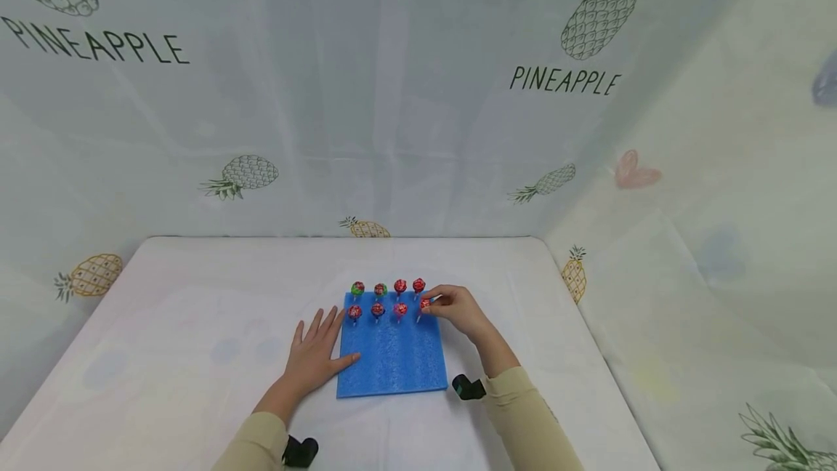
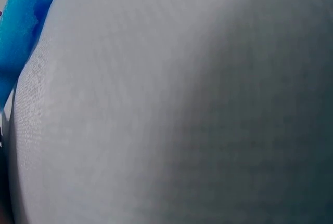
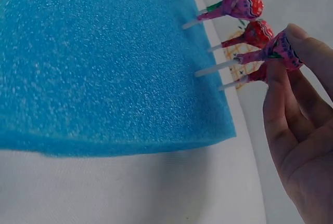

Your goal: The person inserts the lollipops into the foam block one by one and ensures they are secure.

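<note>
A blue foam board (image 1: 392, 362) lies flat on the white table, with wrapped lollipops standing in two rows toward its far side. My right hand (image 1: 463, 311) pinches the head of the lollipop (image 3: 281, 49) at the right end of the nearer row, between thumb and fingertips. Its wrapper is pink and purple, and its white stick (image 3: 216, 68) meets the foam at a slant. At the board's left side rests my left hand (image 1: 310, 360), fingers spread and straight, the thumb over the foam. In the left wrist view only the foam's edge (image 2: 21, 31) and the cloth appear.
Other lollipops (image 1: 400, 286) stand close to the right hand, in red, pink and green wrappers. A white cloth (image 1: 196, 340) covers the table (image 1: 543, 413). Behind it hangs a pineapple-print curtain (image 1: 392, 129), and another cloth wall (image 1: 686, 275) rises at the right.
</note>
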Available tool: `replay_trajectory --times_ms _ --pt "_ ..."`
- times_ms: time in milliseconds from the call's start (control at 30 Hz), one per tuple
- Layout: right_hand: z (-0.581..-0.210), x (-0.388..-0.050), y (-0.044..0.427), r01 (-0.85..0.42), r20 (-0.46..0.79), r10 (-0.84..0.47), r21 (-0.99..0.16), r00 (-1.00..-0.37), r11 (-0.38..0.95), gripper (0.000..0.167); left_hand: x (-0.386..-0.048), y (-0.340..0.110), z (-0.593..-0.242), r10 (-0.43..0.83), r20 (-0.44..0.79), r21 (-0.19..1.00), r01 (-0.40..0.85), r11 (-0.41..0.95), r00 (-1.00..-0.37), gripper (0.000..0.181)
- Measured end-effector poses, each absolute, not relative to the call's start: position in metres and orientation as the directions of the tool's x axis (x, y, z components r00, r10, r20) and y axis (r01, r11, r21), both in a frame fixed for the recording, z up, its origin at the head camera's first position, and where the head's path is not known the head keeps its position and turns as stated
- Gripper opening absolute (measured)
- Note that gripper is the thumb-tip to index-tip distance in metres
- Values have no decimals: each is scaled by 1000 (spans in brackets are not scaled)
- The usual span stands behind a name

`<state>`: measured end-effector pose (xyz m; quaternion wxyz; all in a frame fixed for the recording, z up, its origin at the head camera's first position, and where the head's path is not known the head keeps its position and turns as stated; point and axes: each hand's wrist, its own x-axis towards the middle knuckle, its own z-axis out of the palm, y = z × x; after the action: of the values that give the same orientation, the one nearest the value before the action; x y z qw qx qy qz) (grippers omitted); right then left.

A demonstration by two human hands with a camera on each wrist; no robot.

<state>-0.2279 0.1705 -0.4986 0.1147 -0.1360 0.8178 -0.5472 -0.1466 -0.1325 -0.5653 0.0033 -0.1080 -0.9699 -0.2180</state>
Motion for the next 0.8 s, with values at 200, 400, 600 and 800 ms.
replay_trajectory --times_ms 200,400,600,800 --pt "-502 -226 166 -98 -29 -332 -927 -943 362 27 -147 -132 -566 209 51 425 211 880 -976 97" --pt "-506 -224 162 -76 -28 -295 -939 -955 336 26 -148 -134 -570 210 48 410 212 887 -976 98" --pt "-509 -225 160 -53 -41 -267 -941 -963 335 25 -149 -133 -568 214 49 413 215 885 -976 97" --pt "-515 -227 159 -86 0 -280 -951 -960 298 30 -149 -133 -566 218 44 405 217 888 -975 95"
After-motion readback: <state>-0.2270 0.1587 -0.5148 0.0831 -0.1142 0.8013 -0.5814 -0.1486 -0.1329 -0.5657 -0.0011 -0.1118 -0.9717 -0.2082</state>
